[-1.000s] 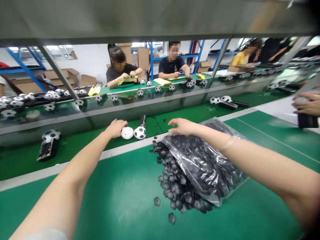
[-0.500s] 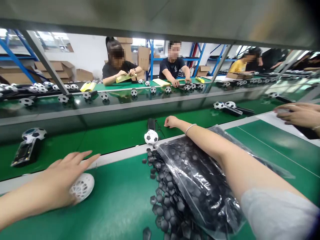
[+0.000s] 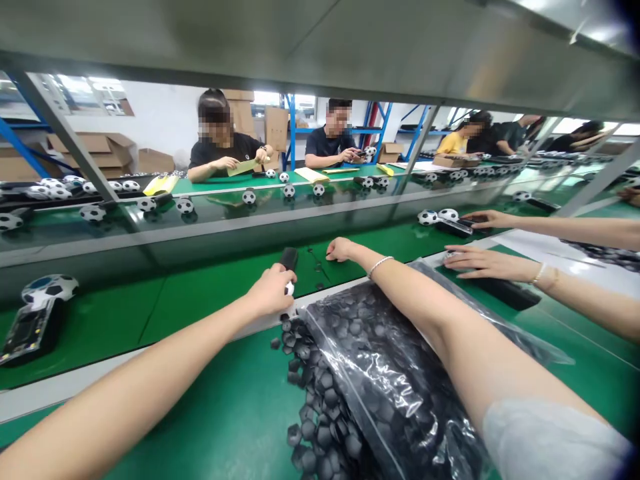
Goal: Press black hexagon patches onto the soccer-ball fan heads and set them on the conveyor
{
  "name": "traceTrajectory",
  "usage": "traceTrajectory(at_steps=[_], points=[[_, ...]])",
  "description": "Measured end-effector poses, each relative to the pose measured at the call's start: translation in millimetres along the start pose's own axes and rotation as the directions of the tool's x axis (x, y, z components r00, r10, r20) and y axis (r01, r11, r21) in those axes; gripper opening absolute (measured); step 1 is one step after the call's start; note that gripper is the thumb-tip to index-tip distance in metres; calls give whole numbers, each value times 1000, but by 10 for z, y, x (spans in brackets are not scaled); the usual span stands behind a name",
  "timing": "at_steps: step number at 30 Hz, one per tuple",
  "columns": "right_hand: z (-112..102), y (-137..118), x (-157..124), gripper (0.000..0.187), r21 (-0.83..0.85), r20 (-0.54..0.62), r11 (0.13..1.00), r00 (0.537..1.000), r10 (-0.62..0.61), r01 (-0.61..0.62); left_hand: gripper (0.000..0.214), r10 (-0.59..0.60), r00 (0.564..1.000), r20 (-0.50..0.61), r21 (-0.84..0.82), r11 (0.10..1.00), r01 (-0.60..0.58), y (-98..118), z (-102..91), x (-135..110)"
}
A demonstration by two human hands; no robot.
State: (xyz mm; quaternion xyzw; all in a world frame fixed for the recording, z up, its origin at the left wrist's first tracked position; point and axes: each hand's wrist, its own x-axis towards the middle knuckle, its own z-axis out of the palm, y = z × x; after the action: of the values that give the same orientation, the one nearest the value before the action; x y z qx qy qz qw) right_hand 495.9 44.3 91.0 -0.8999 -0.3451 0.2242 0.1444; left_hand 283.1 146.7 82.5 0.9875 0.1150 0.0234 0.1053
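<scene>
My left hand (image 3: 273,291) is closed around a soccer-ball-headed device (image 3: 289,258), covering most of its black-and-white ball head. The black handle of the device points away from me over the green belt (image 3: 190,287). To the right, my right hand (image 3: 341,249) hovers low over the belt with thumb and fingers pinched together. Whatever is between those fingertips is too small to make out. Several small dark pieces (image 3: 318,267) lie on the belt between my hands. Nearer to me, loose black pentagon pieces (image 3: 325,393) spill from a clear plastic bag (image 3: 395,360) under my right forearm.
An opened soccer-ball device (image 3: 43,313) lies on the belt at left. At right, a co-worker's hands (image 3: 493,263) handle similar devices (image 3: 453,223). Across the line, people sit at another belt with more soccer-ball devices (image 3: 289,191). A shelf (image 3: 300,40) hangs overhead.
My left hand has left the white perforated shell and moved right and forward onto the soccer-ball device, which it now grips. My right hand stays pinched near the same spot. The co-worker's hands have spread apart.
</scene>
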Motion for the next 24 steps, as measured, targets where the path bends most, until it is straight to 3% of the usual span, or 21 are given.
traceTrajectory(at_steps=[5, 8, 11, 14, 17, 24], points=[[128, -146, -401, 26, 215, 154, 962, 967, -204, 169, 43, -151, 982, -114, 29, 988, 155, -535, -193, -104], [159, -210, -467, 37, 251, 177, 948, 954, -242, 194, 50, -248, 951, -184, 56, 963, 263, -646, -219, -145], [98, -130, -296, 36, 195, 72, 973, 988, -136, 120, 58, -198, 961, -196, 39, 977, 209, -425, -131, -264], [66, 23, -78, 31, 115, 17, 993, 1000, -5, 3, 63, -103, 995, -10, -98, 990, 101, -61, 53, -445], [109, 132, 40, 27, 84, 20, 995, 998, 53, -54, 63, -62, 990, 127, -136, 988, 79, 188, 249, -651], [70, 153, -52, 24, 135, 22, 989, 998, 58, -61, 53, 61, 998, -1, -75, 995, -61, 266, 463, -1141]])
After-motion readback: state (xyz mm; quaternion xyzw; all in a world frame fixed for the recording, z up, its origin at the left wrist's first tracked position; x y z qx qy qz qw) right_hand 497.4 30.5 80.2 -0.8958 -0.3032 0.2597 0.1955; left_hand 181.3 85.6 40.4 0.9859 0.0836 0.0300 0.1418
